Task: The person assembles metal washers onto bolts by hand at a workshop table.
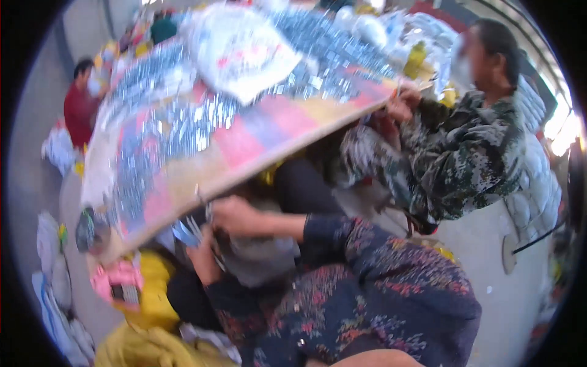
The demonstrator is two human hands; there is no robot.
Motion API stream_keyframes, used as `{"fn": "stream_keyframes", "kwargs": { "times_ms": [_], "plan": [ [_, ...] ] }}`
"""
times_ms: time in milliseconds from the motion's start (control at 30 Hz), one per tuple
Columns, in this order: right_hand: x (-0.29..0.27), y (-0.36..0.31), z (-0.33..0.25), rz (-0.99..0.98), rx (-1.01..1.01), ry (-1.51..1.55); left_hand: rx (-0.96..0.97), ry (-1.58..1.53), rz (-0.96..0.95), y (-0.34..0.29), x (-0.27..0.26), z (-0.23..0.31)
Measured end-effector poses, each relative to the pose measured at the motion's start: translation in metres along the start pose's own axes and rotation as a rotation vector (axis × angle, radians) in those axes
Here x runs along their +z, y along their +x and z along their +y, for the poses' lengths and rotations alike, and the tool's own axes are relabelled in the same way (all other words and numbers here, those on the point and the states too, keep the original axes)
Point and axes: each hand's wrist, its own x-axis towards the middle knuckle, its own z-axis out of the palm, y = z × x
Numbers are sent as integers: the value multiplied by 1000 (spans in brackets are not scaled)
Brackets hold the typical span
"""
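Observation:
My left hand (pixel 205 257) is below the table's near edge, its fingers closed round a few thin silvery-blue strips (pixel 186 233) that fan upward. Beside it and slightly higher, my right hand (pixel 235 215) is closed at the fingertips. A small metallic bit shows near those fingertips, too blurred to name. Both hands are close together, just short of the table (pixel 244 174). Many small shiny metal pieces (pixel 195 125) lie in rows and heaps over its pink, purple and tan patterned top.
A large white sack (pixel 244 52) rests on the table. To the right sits a person in camouflage clothing (pixel 471 153), hands at the table edge; another in red (pixel 79 113) is at the far left. A dark bag (pixel 92 231) hangs at the left corner, above a yellow sack (pixel 153 284).

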Motion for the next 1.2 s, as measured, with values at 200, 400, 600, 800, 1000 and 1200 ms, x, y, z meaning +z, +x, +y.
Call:
{"fn": "stream_keyframes", "kwargs": {
  "times_ms": [200, 400, 600, 800, 1000, 1200],
  "plan": [
    [-65, -9, 67, -69, 141, -352, -146, -81, -244, 17, 41, 5],
    [-28, 11, 17, -408, 639, 716, -63, -273, -307, 12, 28, -24],
    [-54, 22, 26, -32, 640, 768, -238, -360, -518, 12, 43, -6],
    [-92, 46, 51, 191, 582, 775, -381, -541, -493, 34, 66, -12],
    [-171, 84, 107, 193, 728, 154, -411, -419, -482, 60, 83, 7],
    [-243, 135, 259, 339, 536, -301, -465, -434, -521, 56, 80, -8]
  ]
}}
